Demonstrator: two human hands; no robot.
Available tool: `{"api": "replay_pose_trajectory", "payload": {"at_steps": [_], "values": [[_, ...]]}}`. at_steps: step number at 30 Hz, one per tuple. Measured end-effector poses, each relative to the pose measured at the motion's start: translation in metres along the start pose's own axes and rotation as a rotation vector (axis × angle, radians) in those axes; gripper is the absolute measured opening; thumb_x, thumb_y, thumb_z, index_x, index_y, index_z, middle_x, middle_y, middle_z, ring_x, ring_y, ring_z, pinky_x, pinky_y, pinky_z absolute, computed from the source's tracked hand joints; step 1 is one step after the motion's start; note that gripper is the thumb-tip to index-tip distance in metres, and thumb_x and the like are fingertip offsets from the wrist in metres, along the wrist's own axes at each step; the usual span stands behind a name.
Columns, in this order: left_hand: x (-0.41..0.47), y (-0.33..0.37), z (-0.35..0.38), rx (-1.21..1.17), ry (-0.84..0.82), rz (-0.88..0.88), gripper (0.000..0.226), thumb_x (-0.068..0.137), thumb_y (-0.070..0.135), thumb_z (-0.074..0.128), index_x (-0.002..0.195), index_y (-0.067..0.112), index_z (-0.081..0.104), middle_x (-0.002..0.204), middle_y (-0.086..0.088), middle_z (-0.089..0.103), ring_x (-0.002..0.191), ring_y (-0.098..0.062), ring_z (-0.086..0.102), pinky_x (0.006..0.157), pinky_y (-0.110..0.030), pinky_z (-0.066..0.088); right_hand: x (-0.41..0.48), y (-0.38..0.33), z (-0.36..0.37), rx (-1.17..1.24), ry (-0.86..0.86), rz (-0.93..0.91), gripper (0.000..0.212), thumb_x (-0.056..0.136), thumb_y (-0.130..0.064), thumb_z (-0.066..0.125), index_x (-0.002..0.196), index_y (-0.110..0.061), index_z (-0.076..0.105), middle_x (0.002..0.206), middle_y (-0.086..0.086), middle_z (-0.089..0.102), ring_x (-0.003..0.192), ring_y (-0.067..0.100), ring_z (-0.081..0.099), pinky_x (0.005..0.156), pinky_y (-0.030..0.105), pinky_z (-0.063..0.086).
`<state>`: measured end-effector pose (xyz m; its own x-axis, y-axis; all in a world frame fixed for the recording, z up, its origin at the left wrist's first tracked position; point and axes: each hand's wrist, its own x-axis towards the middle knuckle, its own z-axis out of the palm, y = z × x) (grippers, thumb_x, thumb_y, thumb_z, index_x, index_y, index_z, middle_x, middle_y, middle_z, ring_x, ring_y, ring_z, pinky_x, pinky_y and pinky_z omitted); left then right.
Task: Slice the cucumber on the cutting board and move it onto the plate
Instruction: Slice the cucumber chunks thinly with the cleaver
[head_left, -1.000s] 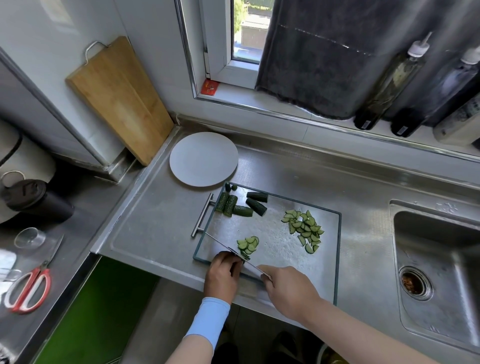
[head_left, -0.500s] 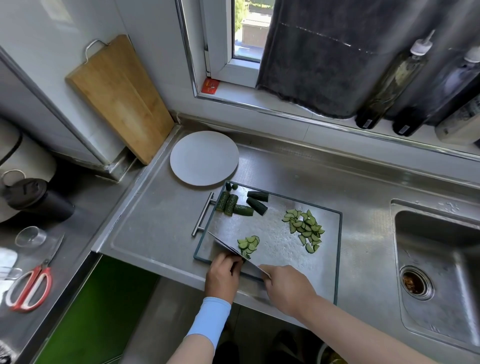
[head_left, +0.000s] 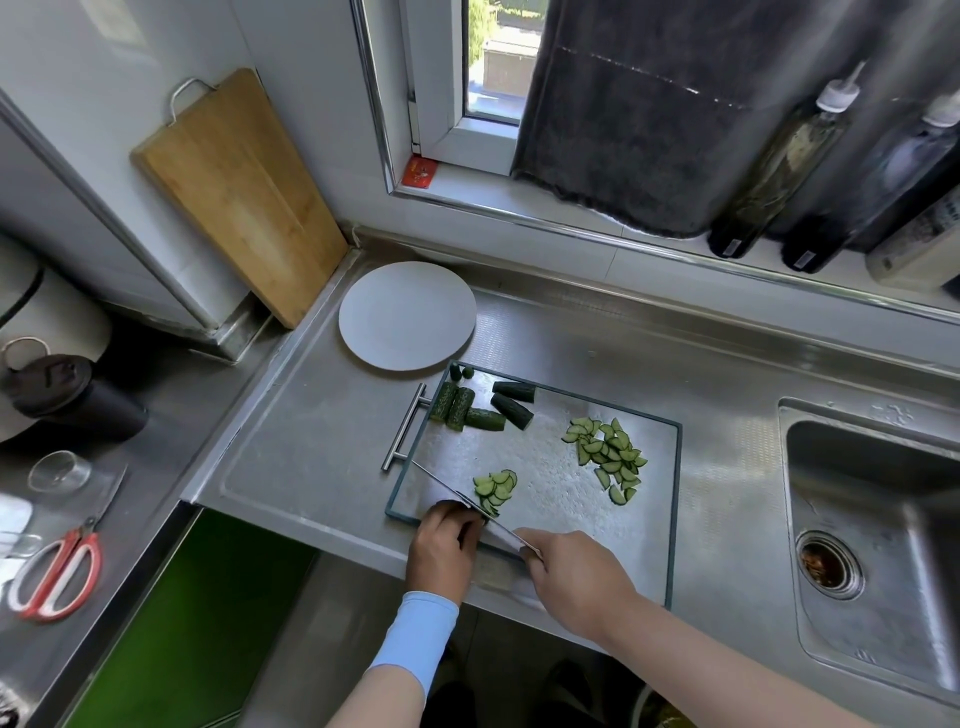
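On the steel desk (head_left: 311, 467), cucumber slices (head_left: 496, 486) lie on the cutting board (head_left: 561, 499) just beyond my hands: my right hand (head_left: 571, 571) grips the knife (head_left: 447, 487); my left hand (head_left: 441, 551) curls beside the blade, and I cannot tell what it holds.

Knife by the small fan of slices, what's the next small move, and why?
Probably another cut: the knife in the right hand sits against the fresh slices, the left hand curls beside the blade, and uncut chunks wait.
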<state>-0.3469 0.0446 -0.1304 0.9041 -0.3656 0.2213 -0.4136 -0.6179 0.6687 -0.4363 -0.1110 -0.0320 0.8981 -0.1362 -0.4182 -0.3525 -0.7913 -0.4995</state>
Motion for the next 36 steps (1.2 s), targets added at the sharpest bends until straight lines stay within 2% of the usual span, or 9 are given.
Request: {"api": "replay_pose_trajectory", "payload": {"at_steps": [9, 15, 18, 21, 29, 30, 32, 34, 36], "values": [[-0.0010, 0.0006, -0.0010, 0.011, -0.015, -0.028, 0.013, 0.075, 0.005, 0.078, 0.084, 0.012, 0.074, 0.093, -0.003, 0.067, 0.084, -0.017, 0.063, 0.085, -0.021, 0.050, 0.0010, 0.0000, -0.0001, -0.017, -0.001, -0.012, 0.024, 0.104, -0.032, 0.037, 0.110, -0.036, 0.060, 0.073, -0.011, 0.053, 0.065, 0.014, 0.049, 0.054, 0.021, 0.033], [-0.0011, 0.0009, -0.0006, 0.011, -0.012, -0.038, 0.014, 0.074, 0.004, 0.079, 0.084, 0.012, 0.074, 0.092, -0.003, 0.067, 0.084, -0.017, 0.063, 0.086, -0.017, 0.046, 0.0016, -0.0018, -0.0017, -0.018, -0.032, 0.021, 0.022, 0.103, -0.028, 0.038, 0.099, -0.033, 0.059, 0.072, -0.008, 0.056, 0.068, 0.019, 0.053, 0.063, 0.032, 0.044], [-0.0023, -0.0011, 0.0012, 0.000, -0.015, -0.049, 0.016, 0.073, 0.003, 0.080, 0.083, 0.013, 0.074, 0.089, -0.003, 0.066, 0.080, -0.018, 0.062, 0.080, -0.018, 0.047, 0.0039, -0.0015, 0.0002, -0.041, -0.054, 0.046, 0.020, 0.101, -0.024, 0.038, 0.088, -0.031, 0.052, 0.069, -0.006, 0.054, 0.067, 0.021, 0.052, 0.057, 0.029, 0.039], [-0.0027, -0.0024, 0.0026, -0.012, -0.014, -0.057, 0.018, 0.070, 0.001, 0.082, 0.082, 0.012, 0.074, 0.085, -0.004, 0.065, 0.077, -0.020, 0.061, 0.074, -0.022, 0.049, 0.0049, -0.0013, 0.0008, -0.043, -0.061, 0.060, 0.021, 0.100, -0.024, 0.037, 0.094, -0.030, 0.056, 0.072, -0.005, 0.055, 0.067, 0.021, 0.049, 0.060, 0.031, 0.040], [-0.0034, 0.0007, -0.0019, 0.008, 0.001, 0.001, 0.019, 0.071, 0.002, 0.080, 0.086, 0.013, 0.075, 0.086, -0.004, 0.064, 0.082, -0.020, 0.060, 0.078, -0.023, 0.049, 0.0045, -0.0015, -0.0007, -0.023, -0.071, 0.043, 0.019, 0.102, -0.028, 0.037, 0.088, -0.037, 0.046, 0.067, -0.009, 0.048, 0.068, 0.020, 0.049, 0.059, 0.029, 0.038], [-0.0030, 0.0008, -0.0019, 0.011, 0.009, 0.009, 0.019, 0.071, 0.002, 0.081, 0.086, 0.012, 0.075, 0.087, -0.004, 0.065, 0.082, -0.020, 0.061, 0.078, -0.024, 0.050, 0.0043, -0.0011, -0.0005, -0.024, -0.066, 0.041, 0.019, 0.103, -0.028, 0.037, 0.092, -0.034, 0.051, 0.068, -0.009, 0.050, 0.070, 0.021, 0.052, 0.061, 0.030, 0.041], [-0.0026, 0.0017, -0.0026, 0.016, 0.015, 0.009, 0.019, 0.071, 0.002, 0.081, 0.086, 0.012, 0.075, 0.089, -0.005, 0.066, 0.084, -0.020, 0.062, 0.082, -0.023, 0.050, 0.0023, -0.0020, 0.0001, -0.013, -0.054, 0.041, 0.027, 0.104, -0.031, 0.037, 0.113, -0.034, 0.062, 0.076, -0.007, 0.060, 0.076, 0.022, 0.059, 0.070, 0.032, 0.048], [-0.0027, 0.0031, -0.0044, 0.019, 0.013, 0.002, 0.020, 0.070, 0.002, 0.081, 0.086, 0.012, 0.075, 0.091, -0.005, 0.066, 0.086, -0.021, 0.063, 0.085, -0.023, 0.049, 0.0002, -0.0036, 0.0003, -0.011, -0.036, 0.045, 0.037, 0.105, -0.035, 0.037, 0.136, -0.038, 0.056, 0.096, -0.004, 0.071, 0.089, 0.022, 0.065, 0.081, 0.031, 0.051], [-0.0031, 0.0040, -0.0055, 0.019, 0.010, 0.006, 0.021, 0.070, 0.001, 0.081, 0.086, 0.012, 0.075, 0.091, -0.006, 0.067, 0.085, -0.022, 0.063, 0.084, -0.025, 0.051, -0.0009, -0.0043, 0.0003, -0.019, -0.027, 0.040, 0.041, 0.106, -0.036, 0.037, 0.145, -0.036, 0.050, 0.114, -0.001, 0.073, 0.104, 0.022, 0.065, 0.088, 0.031, 0.051]]}}
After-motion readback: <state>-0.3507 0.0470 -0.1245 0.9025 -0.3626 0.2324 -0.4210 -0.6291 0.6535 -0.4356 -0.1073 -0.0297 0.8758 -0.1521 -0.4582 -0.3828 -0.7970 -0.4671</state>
